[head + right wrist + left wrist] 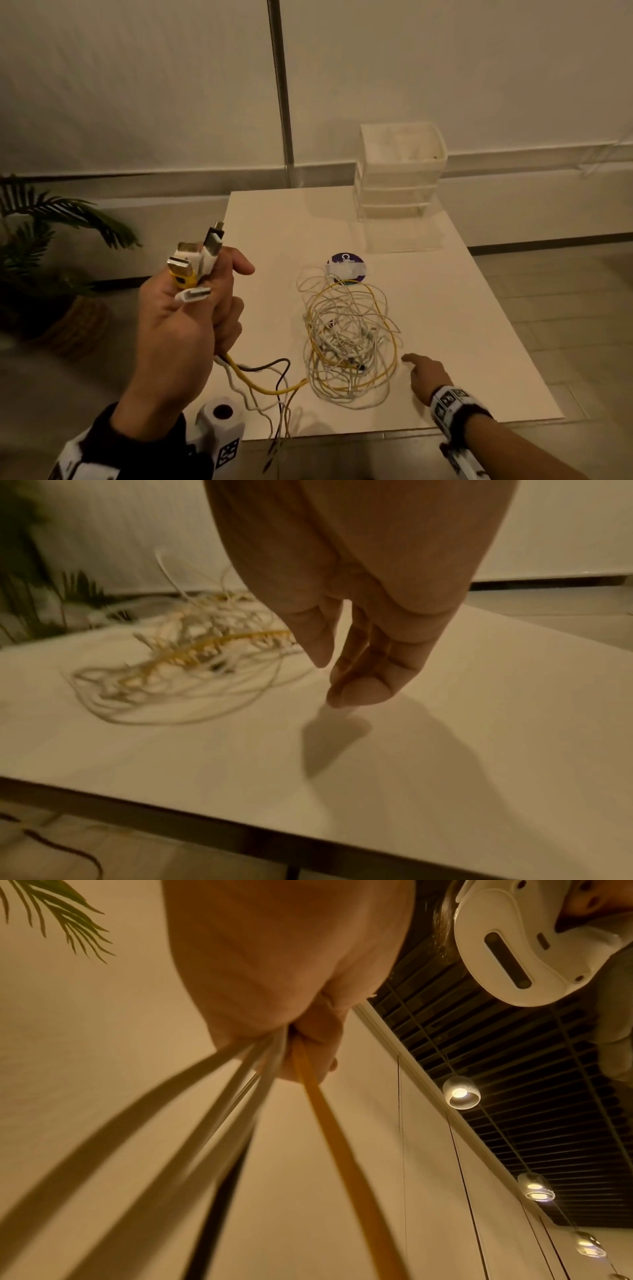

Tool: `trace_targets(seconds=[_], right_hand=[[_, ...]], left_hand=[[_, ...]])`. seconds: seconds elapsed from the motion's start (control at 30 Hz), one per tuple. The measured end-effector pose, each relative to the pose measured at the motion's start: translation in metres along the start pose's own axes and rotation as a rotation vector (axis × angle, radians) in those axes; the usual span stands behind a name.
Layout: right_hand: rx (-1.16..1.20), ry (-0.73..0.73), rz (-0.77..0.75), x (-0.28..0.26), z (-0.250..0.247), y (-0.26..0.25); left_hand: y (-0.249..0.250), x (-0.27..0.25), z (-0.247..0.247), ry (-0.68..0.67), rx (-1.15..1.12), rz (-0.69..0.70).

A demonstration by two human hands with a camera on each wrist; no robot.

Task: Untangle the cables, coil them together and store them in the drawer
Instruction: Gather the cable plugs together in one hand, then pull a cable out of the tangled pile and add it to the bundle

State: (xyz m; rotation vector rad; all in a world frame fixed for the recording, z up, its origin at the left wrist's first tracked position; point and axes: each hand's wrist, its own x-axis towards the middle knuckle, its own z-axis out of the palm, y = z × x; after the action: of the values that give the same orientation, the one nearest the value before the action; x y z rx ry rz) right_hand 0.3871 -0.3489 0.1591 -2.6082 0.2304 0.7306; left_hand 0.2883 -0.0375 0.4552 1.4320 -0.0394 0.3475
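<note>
A loose tangle of white and yellow cables [349, 339] [185, 664] lies in the middle of the white table [462, 308]. My left hand [191, 308] is raised left of the table and grips a bunch of cable plugs [195, 265], white, yellow and metal-tipped, that stick up out of the fist. From under that fist white, yellow and black cables [274, 1123] run down to the pile and over the table's front edge. My right hand [423, 371] [342, 669] hovers just right of the pile with loose fingers, holding nothing.
A white stack of small drawers [399, 174] stands at the table's far right corner. A round purple sticker [347, 269] lies behind the pile. A potted palm [44, 246] stands on the floor to the left. A metal pole [281, 85] rises behind the table.
</note>
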Motion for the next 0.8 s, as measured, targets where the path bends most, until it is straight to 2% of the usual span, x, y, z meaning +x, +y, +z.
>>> trace_targets(seconds=[0.2,0.37,0.6,0.8], right_hand=[[0.010,0.057,-0.051,0.035,0.017,-0.017],[0.048,0.145,-0.235,0.052,0.022,-0.034],[-0.119,0.131,-0.266,0.064,0.016,-0.037],[-0.320,-0.044,-0.362,0.057,-0.018,-0.034]], left_hand=[[0.002,-0.008,0.006,0.164,0.054,-0.054],[-0.002,-0.005,0.004,0.278,0.081,-0.112],[-0.009,-0.001,0.018,0.222,0.078,-0.101],[-0.022,0.022,0.025,0.135,0.087,-0.083]])
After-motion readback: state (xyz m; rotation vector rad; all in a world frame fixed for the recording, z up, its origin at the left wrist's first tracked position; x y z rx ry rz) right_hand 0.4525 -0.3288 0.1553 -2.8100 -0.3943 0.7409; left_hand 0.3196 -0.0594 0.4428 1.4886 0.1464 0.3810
